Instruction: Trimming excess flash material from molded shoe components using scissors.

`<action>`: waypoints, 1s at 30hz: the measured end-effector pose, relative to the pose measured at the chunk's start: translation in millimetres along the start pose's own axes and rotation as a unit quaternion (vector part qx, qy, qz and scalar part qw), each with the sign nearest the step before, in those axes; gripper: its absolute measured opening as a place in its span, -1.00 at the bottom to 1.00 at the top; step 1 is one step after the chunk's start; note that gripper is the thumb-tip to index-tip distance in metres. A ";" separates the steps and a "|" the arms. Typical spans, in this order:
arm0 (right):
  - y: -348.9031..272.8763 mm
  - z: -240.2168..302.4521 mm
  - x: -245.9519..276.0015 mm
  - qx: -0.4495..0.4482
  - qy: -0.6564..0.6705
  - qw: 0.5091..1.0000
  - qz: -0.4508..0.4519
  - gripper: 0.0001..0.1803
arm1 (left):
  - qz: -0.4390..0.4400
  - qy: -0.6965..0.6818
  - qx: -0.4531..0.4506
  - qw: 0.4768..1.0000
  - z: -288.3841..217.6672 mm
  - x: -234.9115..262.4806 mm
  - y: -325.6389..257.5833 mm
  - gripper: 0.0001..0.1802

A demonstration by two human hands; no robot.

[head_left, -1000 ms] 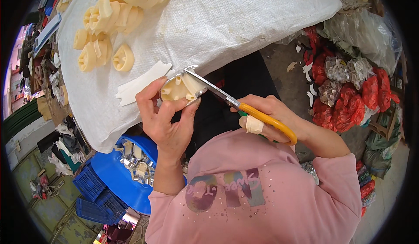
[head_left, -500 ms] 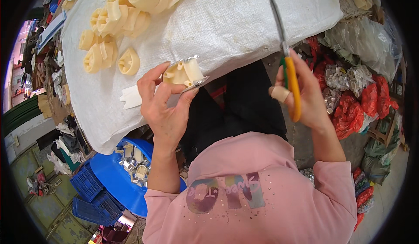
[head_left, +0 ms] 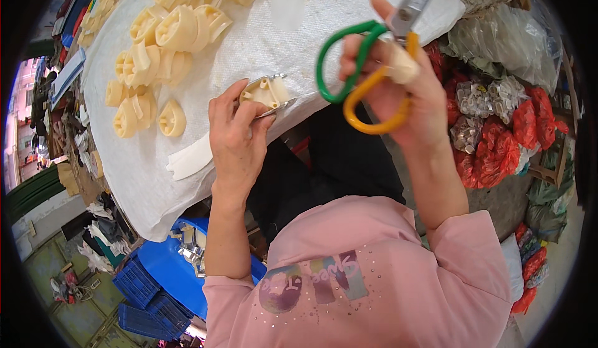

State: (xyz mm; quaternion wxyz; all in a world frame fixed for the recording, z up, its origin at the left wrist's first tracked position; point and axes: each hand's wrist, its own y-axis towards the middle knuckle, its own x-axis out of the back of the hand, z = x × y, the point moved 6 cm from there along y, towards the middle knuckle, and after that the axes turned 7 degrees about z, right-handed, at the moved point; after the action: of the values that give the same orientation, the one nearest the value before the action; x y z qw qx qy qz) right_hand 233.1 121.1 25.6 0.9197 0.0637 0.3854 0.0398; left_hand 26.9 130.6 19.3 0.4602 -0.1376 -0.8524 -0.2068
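Step in hand: judging from the scene, this is a pause between cuts in trimming a moulded part; the tool is lifted clear, not cutting.
Left hand: the left hand [head_left: 240,137] is curled, thumb and fingers pinching a small cream-yellow moulded plastic piece with a thin metal-looking edge [head_left: 266,94].
Right hand: the right hand [head_left: 398,89] is raised above and to the right of the left, fingers threaded through the loops of a pair of scissors with one green and one yellow handle [head_left: 367,67]; one finger wears a pale wrap. The steel blades point up and away, out of frame, so whether they are parted cannot be told.
Part relative to hands: the piece sits at the left fingertips, well apart from the scissors, lower and to their left.
Next move calls for: probably bringing the blades down to the piece's edge while the left hand keeps it steady.
Nearby: beyond the left hand, a heap of similar cream-yellow moulded plastic pieces [head_left: 168,36] lies on a white woven cloth [head_left: 274,30]; a flat white strip [head_left: 190,159] lies just left of the left wrist.
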 end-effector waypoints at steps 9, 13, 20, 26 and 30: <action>41.9 -21.3 -1.1 0.126 0.091 0.987 0.048 -0.58 | 0.036 -0.041 0.055 0.997 -0.8 1.4 8.4 -0.82; 42.9 -70.2 -8.7 0.051 0.020 0.998 0.000 -0.52 | 0.037 -0.034 0.043 0.998 -0.2 0.5 9.5 -0.81; 47.3 -56.8 -5.2 0.060 0.023 0.998 0.017 -0.51 | 0.032 -0.043 0.072 0.996 3.0 -0.7 8.7 -0.79; 44.5 -72.8 -8.1 0.089 -0.015 0.996 0.027 -0.50 | 0.031 -0.022 0.047 0.998 -1.0 -0.2 9.8 -0.80; 47.4 -67.8 -10.0 0.025 0.015 0.999 0.044 -0.53 | 0.038 -0.013 0.063 0.997 3.7 1.1 5.2 -0.79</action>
State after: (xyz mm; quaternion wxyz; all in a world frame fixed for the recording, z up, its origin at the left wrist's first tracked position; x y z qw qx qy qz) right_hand 176.6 172.6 -7.4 0.9093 0.1031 0.3968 0.0713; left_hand 25.8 136.9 19.6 0.4646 -0.1431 -0.8637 -0.1332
